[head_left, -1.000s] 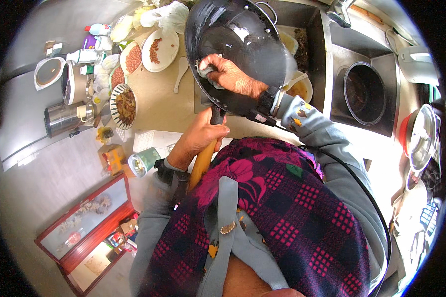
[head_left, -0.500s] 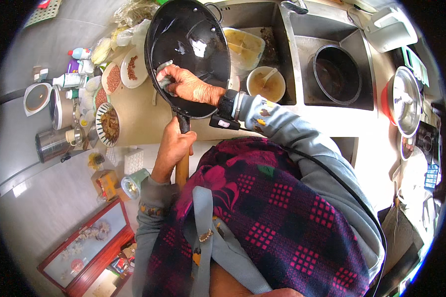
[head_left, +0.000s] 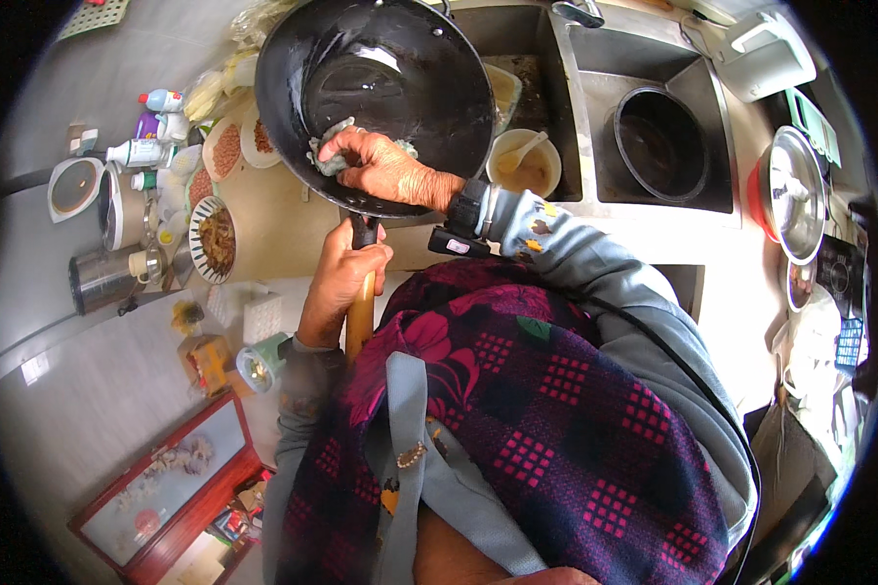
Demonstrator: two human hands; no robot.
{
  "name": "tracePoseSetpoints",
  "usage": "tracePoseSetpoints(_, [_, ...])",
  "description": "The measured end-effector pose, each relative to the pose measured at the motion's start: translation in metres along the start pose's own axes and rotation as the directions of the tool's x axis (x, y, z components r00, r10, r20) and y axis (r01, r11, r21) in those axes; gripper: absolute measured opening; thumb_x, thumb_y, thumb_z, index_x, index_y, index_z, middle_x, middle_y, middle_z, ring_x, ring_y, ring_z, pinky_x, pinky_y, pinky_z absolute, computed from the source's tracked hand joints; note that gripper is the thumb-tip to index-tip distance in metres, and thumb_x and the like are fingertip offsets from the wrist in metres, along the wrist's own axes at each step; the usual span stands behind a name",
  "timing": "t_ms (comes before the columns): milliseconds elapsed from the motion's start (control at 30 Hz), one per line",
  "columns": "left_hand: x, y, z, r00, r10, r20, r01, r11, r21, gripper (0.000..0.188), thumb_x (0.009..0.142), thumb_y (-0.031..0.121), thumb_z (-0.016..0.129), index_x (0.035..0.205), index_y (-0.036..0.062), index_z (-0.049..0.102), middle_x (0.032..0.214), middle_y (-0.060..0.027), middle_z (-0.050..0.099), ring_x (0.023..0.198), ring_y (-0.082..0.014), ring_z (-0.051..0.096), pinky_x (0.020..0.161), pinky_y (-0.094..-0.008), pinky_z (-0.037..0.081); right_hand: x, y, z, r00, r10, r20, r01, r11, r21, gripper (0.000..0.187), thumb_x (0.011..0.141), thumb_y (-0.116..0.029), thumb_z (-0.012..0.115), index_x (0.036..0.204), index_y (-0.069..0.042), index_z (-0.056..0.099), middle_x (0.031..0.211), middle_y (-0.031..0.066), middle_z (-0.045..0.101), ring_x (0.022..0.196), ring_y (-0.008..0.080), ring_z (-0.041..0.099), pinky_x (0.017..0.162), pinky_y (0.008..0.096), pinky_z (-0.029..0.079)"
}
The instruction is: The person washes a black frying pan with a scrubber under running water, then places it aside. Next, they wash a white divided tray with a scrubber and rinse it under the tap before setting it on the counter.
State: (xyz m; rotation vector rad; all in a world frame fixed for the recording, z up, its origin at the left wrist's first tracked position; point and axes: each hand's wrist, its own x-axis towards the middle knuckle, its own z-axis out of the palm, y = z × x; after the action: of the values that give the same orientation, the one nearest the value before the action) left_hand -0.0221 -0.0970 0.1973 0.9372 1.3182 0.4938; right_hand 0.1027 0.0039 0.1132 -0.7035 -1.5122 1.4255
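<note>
A black wok (head_left: 400,102) is held up over the counter and the left sink, its inside turned toward me. My left hand (head_left: 343,268) is wrapped around its handle (head_left: 361,317), black near the pan and wooden farther down. Inside the wok, close to the near left rim, my right hand (head_left: 385,168) is closed over a greyish cloth (head_left: 330,148) and presses it to the inner wall. Part of the cloth is hidden under the fingers. The wok's inside looks wet and shiny.
The left sink holds a white bowl (head_left: 548,161) with a spoon and a divided dish (head_left: 502,93). In the right sink sits a black pot (head_left: 661,144). Several plates of food, including a striped one (head_left: 198,244), line the counter's left. A metal basin (head_left: 798,195) stands far right.
The wok has tipped to face me more and covers more of the dish in the sink. My right hand and the cloth have shifted slightly along the inner wall near the rim.
</note>
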Motion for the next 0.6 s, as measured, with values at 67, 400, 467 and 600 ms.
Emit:
tracePoseSetpoints(67, [0.001, -0.004, 0.002, 0.999, -0.036, 0.019, 0.037, 0.996, -0.084, 0.019, 0.080, 0.008, 0.059, 0.094, 0.0031, 0.048, 0.065, -0.0034, 0.049, 0.045, -0.0120, 0.047, 0.043, -0.0262, 0.037, -0.004, 0.004, -0.007, 0.995, 0.058, 0.082, -0.057, 0.998, -0.011, 0.036, 0.077, 0.002, 0.060, 0.112, -0.004, 0.058, 0.105, 0.0100, 0.060, 0.097, 0.0197, 0.057, 0.090, 0.0307, 0.045])
tracePoseSetpoints(400, [0.034, -0.033, -0.002, 0.983, -0.115, 0.142, 0.151, 0.949, -0.277, 0.026, 0.078, 0.008, 0.061, 0.101, 0.0026, 0.050, 0.066, -0.0046, 0.050, 0.047, -0.0136, 0.044, 0.045, -0.0282, 0.037, -0.008, 0.026, -0.026, 0.974, 0.165, 0.157, -0.123, 0.961, -0.249, 0.039, 0.076, -0.005, 0.056, 0.114, 0.001, 0.060, 0.113, 0.0237, 0.061, 0.109, 0.0335, 0.059, 0.096, 0.0342, 0.043])
tracePoseSetpoints(467, [0.040, -0.036, -0.001, 0.978, -0.097, 0.184, 0.152, 0.936, -0.317, 0.025, 0.079, 0.009, 0.060, 0.101, 0.0026, 0.050, 0.066, -0.0037, 0.049, 0.047, -0.0133, 0.044, 0.045, -0.0281, 0.037, -0.009, 0.031, -0.032, 0.965, 0.199, 0.173, -0.147, 0.950, -0.275, 0.039, 0.076, -0.006, 0.056, 0.115, 0.001, 0.060, 0.114, 0.0236, 0.061, 0.109, 0.0338, 0.058, 0.096, 0.0341, 0.043])
tracePoseSetpoints(600, [0.057, -0.033, 0.005, 0.969, -0.091, 0.231, 0.172, 0.916, -0.363, 0.023, 0.080, 0.010, 0.058, 0.100, 0.0027, 0.050, 0.065, -0.0022, 0.047, 0.048, -0.0125, 0.044, 0.045, -0.0276, 0.036, -0.006, 0.038, -0.047, 0.927, 0.338, 0.161, -0.282, 0.914, -0.291, 0.040, 0.077, -0.007, 0.056, 0.117, 0.001, 0.060, 0.114, 0.0226, 0.061, 0.108, 0.0330, 0.059, 0.096, 0.0345, 0.044])
